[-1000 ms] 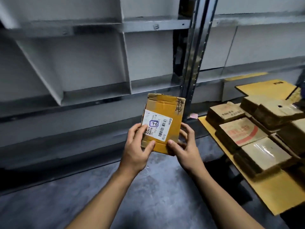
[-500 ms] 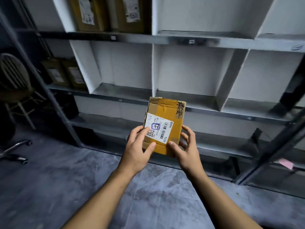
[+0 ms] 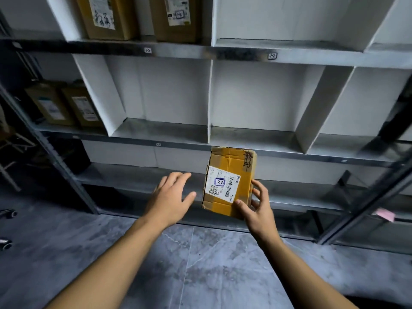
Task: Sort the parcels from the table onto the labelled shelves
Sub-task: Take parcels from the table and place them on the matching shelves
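Plainly, barcoded white label (image 3: 223,186) on parcel (image 3: 234,160)

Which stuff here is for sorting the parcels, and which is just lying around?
For the job: brown cardboard parcel with white label, gripped by the right hand; open left hand; grey metal shelves with small label tags.
Lying about: pink paper slip; black wheels on the floor.

Two middle bays (image 3: 252,137) open, divider (image 3: 209,97) between; upper-left bay filled by boxes (image 3: 107,18).
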A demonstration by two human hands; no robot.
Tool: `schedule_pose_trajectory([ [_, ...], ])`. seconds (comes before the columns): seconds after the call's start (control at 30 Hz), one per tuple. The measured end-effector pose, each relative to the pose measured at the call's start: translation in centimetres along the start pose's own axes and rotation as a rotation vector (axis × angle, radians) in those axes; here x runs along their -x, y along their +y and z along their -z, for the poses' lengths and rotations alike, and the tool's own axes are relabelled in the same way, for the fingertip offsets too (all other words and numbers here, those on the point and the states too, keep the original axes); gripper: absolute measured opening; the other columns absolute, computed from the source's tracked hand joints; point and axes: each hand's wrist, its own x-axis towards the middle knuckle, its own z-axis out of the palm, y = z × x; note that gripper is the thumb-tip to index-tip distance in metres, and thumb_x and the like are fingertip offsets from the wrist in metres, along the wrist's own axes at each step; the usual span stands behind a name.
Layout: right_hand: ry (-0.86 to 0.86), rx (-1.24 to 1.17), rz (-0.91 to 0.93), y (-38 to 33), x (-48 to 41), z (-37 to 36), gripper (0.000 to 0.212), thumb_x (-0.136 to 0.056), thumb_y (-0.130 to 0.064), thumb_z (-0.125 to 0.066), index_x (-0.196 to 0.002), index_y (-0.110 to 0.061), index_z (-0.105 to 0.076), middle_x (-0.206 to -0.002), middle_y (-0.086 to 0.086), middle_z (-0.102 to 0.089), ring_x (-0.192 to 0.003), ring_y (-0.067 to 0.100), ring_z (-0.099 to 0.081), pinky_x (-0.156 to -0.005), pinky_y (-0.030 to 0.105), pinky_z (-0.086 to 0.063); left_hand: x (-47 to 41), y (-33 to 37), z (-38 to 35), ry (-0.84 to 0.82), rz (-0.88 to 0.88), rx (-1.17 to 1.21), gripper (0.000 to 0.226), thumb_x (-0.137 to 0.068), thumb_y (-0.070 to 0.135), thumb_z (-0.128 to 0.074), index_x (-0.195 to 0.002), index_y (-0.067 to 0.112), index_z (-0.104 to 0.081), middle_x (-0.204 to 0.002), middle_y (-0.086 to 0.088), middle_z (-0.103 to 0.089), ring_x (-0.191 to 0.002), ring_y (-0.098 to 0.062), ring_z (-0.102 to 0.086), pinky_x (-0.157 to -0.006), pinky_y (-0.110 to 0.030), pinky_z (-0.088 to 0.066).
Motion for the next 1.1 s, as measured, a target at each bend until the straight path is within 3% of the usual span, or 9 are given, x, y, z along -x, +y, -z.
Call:
schedule_pose_trajectory([
  [0.13,0.051,0.019,-0.019,0.6,-2.9,1.2,0.066,-0.087,-0.025,-0.076,-0.127,-0.06,-0.038,-0.126,-0.027,-0.051,-0.124,0.02,-0.055,-0.098,0.055,-0.053,-4.0,0.6,-1.0,-0.046,-0.055,-0.083,0.053,-0.094,0.045,-0.049,-0.143,0.027,-0.037,-0.139,0.006,-0.041,-0.126,-0.018,-0.038,-0.105,-0.036,-0.034],
  [0.27,0.078,0.078,0.012,0.7,-8.2,2.2,0.066,-0.087,-0.031,-0.076,-0.131,-0.058,-0.034,-0.131,-0.018,-0.05,-0.126,0.018,-0.051,-0.101,0.054,-0.051,-8.8,1.2,-2.3,-0.081,-0.125,-0.141,0.052,-0.095,0.044,-0.048,-0.142,0.025,-0.039,-0.139,0.005,-0.044,-0.126,-0.019,-0.039,-0.106,-0.036,-0.032],
  [0.5,0.062,0.054,0.109,0.5,-22.0,3.7,0.065,-0.087,-0.032,-0.075,-0.125,-0.066,-0.034,-0.129,-0.028,-0.048,-0.124,0.014,-0.052,-0.1,0.053,-0.052,-19.8,2.6,-5.1,-0.117,-0.124,-0.148,0.053,-0.095,0.044,-0.047,-0.144,0.027,-0.036,-0.142,0.007,-0.04,-0.129,-0.017,-0.036,-0.108,-0.036,-0.032],
  [0.63,0.035,0.101,0.111,1.2,-29.4,3.9,0.068,-0.084,-0.04,-0.075,-0.134,-0.057,-0.032,-0.144,-0.01,-0.046,-0.13,0.018,-0.049,-0.104,0.053,-0.049,-25.4,3.0,-6.4,-0.132,-0.109,-0.137,0.052,-0.095,0.043,-0.048,-0.144,0.028,-0.036,-0.141,0.009,-0.04,-0.128,-0.014,-0.037,-0.108,-0.035,-0.033],
  [0.77,-0.018,0.126,0.091,2.5,-35.8,3.7,0.076,-0.074,-0.05,-0.072,-0.137,-0.053,-0.03,-0.148,-0.002,-0.043,-0.134,0.02,-0.045,-0.108,0.053,-0.045,-29.5,3.1,-7.7,-0.142,-0.074,-0.132,0.054,-0.096,0.043,-0.048,-0.145,0.027,-0.034,-0.141,0.009,-0.041,-0.126,-0.013,-0.037,-0.108,-0.034,-0.032],
  [0.9,-0.094,0.116,0.085,3.7,-39.6,2.6,0.081,-0.079,-0.028,-0.079,-0.125,-0.072,-0.028,-0.15,0.003,-0.039,-0.137,0.023,-0.043,-0.109,0.053,-0.044,-31.3,2.4,-8.9,-0.171,-0.044,-0.131,0.053,-0.096,0.043,-0.048,-0.145,0.026,-0.036,-0.138,0.009,-0.042,-0.124,-0.012,-0.038,-0.106,-0.033,-0.033],
  [1.0,-0.146,0.137,0.081,4.2,-41.5,1.8,0.084,-0.073,-0.038,-0.08,-0.131,-0.067,-0.026,-0.152,0.001,-0.035,-0.139,0.024,-0.041,-0.109,0.053,-0.044,-32.4,1.6,-9.5,-0.183,-0.025,-0.15,0.053,-0.096,0.045,-0.046,-0.145,0.027,-0.034,-0.138,0.011,-0.041,-0.124,-0.012,-0.037,-0.106,-0.032,-0.033],
  [1.1,-0.209,0.151,0.069,4.8,-42.6,1.7,0.088,-0.08,-0.025,-0.082,-0.14,-0.056,-0.025,-0.154,-0.003,-0.033,-0.141,0.02,-0.037,-0.112,0.05,-0.041,-33.1,1.0,-10.0,-0.191,-0.022,-0.148,0.053,-0.096,0.045,-0.045,-0.145,0.028,-0.033,-0.14,0.012,-0.039,-0.125,-0.011,-0.037,-0.107,-0.032,-0.032],
])
